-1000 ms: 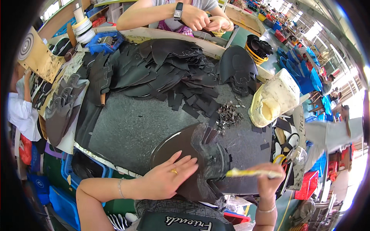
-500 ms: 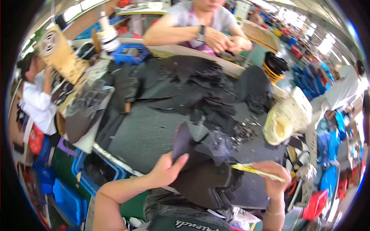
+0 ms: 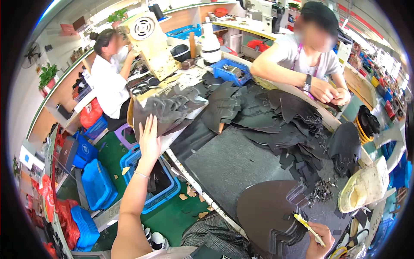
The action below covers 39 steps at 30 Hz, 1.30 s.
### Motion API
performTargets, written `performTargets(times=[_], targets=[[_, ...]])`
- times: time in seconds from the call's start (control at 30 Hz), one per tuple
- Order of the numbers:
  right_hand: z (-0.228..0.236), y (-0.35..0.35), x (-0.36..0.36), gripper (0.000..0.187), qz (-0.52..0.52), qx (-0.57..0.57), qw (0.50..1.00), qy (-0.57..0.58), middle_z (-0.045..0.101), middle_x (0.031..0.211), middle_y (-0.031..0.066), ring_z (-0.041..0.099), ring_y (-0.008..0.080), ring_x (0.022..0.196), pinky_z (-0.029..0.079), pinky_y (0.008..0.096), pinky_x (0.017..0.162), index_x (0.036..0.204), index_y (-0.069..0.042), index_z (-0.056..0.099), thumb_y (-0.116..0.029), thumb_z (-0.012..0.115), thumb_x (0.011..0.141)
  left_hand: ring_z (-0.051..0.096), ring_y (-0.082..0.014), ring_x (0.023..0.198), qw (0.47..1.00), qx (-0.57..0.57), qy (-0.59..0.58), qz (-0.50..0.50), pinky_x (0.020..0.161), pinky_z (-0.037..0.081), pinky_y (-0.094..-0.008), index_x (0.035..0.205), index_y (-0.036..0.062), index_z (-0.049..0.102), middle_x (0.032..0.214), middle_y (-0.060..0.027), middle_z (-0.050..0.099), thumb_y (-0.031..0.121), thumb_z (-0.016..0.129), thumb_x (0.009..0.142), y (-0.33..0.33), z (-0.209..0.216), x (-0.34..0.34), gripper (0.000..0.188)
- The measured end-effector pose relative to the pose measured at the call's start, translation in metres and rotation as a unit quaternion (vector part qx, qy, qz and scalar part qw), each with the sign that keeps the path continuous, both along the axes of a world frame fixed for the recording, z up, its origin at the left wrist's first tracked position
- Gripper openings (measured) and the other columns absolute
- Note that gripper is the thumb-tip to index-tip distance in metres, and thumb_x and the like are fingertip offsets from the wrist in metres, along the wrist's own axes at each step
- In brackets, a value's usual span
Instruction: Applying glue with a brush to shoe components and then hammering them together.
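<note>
My left hand (image 3: 149,136) reaches far out to the left, its fingers stretched and lying on a pile of dark, flat cut shoe pieces (image 3: 166,108). Nothing is gripped in it. Low at the right, my right hand (image 3: 320,241) is closed around a slim yellow-and-white tool (image 3: 308,226); its exact kind I cannot tell. The tool's yellow end is beside the notched edge of a stack of dark brown rounded pieces (image 3: 267,205), which lies on the near part of the black work surface (image 3: 228,157).
Overlapping dark pieces (image 3: 280,121) cover the table's far side. A cream shoe-last-like block (image 3: 364,183) stands at the right, near metal bits (image 3: 322,190). Blue crates (image 3: 172,192) sit below the left edge. Two people work nearby, one across (image 3: 297,60), one at the left (image 3: 108,82).
My left hand has let go of a dark piece over the near stack and moved left onto the other pile. The view has swung left. My right hand keeps the yellow tool.
</note>
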State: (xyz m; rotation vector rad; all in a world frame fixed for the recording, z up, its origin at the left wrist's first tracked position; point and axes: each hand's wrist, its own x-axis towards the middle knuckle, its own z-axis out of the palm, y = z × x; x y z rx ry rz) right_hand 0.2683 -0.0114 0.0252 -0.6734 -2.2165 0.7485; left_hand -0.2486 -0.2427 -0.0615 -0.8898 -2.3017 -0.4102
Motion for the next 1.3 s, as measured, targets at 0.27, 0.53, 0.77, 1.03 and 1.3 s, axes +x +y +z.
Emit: performTargets(times=[0.27,0.53,0.77,1.03,1.3], targets=[[0.001,0.046,0.013,0.006,-0.330,0.053,0.936,0.115,0.067,0.085,0.0109,0.061,0.0145,0.073,0.048,0.0260,0.072,0.089,0.002,0.065,-0.003,0.064,0.086,0.027,-0.0354,0.142,0.715,-0.217,-0.197,-0.635,0.116,0.009,-0.0551,0.141,0.0076,0.044,0.148,-0.0182,0.038,0.070,0.069,0.061,0.102,0.059,0.182,0.104],[-0.043,0.165,0.083,0.019,-0.441,0.068,0.895,-0.010,0.069,0.076,0.0142,0.064,0.0170,0.062,0.049,0.0300,0.059,0.091,0.004,0.065,-0.015,0.067,0.087,0.030,-0.0347,0.140,0.615,-0.274,-0.136,-0.727,0.111,0.016,-0.0639,0.140,0.0269,0.047,0.150,-0.0111,0.035,0.068,0.064,0.071,0.143,0.048,0.240,0.082],[-0.014,0.065,0.083,0.019,-0.302,-0.241,0.891,0.238,0.068,0.087,0.0130,0.068,0.0178,0.070,0.056,0.0293,0.061,0.100,0.004,0.063,-0.008,0.068,0.085,0.037,-0.0353,0.135,0.630,-0.196,-0.190,-0.727,0.109,0.021,-0.0663,0.112,0.0093,0.061,0.135,-0.0135,0.047,0.058,0.068,0.077,0.134,0.042,0.245,0.061],[-0.001,0.013,-0.023,0.018,-0.147,0.059,0.987,0.015,0.069,0.081,0.0126,0.067,0.0185,0.073,0.053,0.0292,0.062,0.091,0.000,0.062,0.012,0.061,0.078,0.041,-0.0345,0.132,0.637,-0.149,-0.193,-0.731,0.108,0.023,-0.0669,0.101,0.0065,0.063,0.127,-0.0115,0.050,0.052,0.073,0.074,0.135,0.030,0.247,0.054],[-0.012,-0.057,0.003,0.020,0.078,0.215,0.971,-0.072,0.067,0.090,0.0230,0.070,0.0307,0.076,0.060,0.0323,0.064,0.087,0.006,0.056,0.009,0.065,0.069,0.046,-0.0320,0.126,0.647,-0.116,-0.214,-0.723,0.110,0.025,-0.0637,0.101,0.0065,0.060,0.112,-0.0135,0.050,0.051,0.076,0.071,0.129,0.023,0.250,0.056]])
